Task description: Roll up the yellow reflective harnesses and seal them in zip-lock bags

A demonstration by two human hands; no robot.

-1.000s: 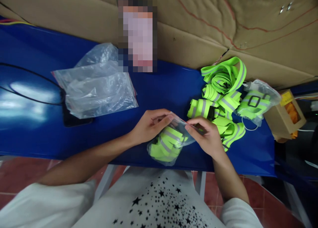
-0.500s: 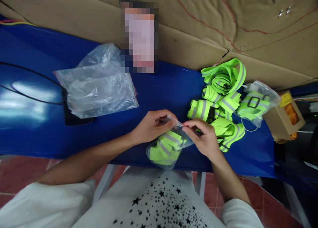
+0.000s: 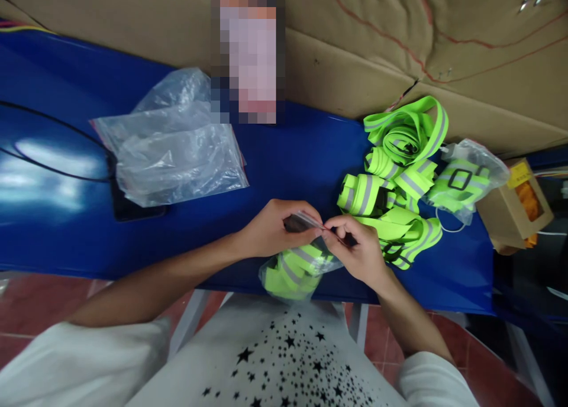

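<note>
Both hands are meeting in the lower middle of the frame, at the near edge of the blue table (image 3: 302, 152). The left hand (image 3: 275, 226) is curling its fingers and pinching the top edge of a small clear bag (image 3: 290, 271). The right hand (image 3: 360, 252) is pinching the same top edge from the other side, its fingertips almost touching the left ones. Both hands are closing tight on that edge. The bag is hanging down just under the hands, and bright green straps with grey stripes are sitting folded inside it.

To the right of the hands, a pile of loose green straps (image 3: 394, 176) is lying on the table. Just beside it, further right, a filled bag (image 3: 465, 179) is resting next to a small brown box (image 3: 515, 203). In the upper left of the frame, a heap of empty clear bags (image 3: 173, 147) is lying on the table.
</note>
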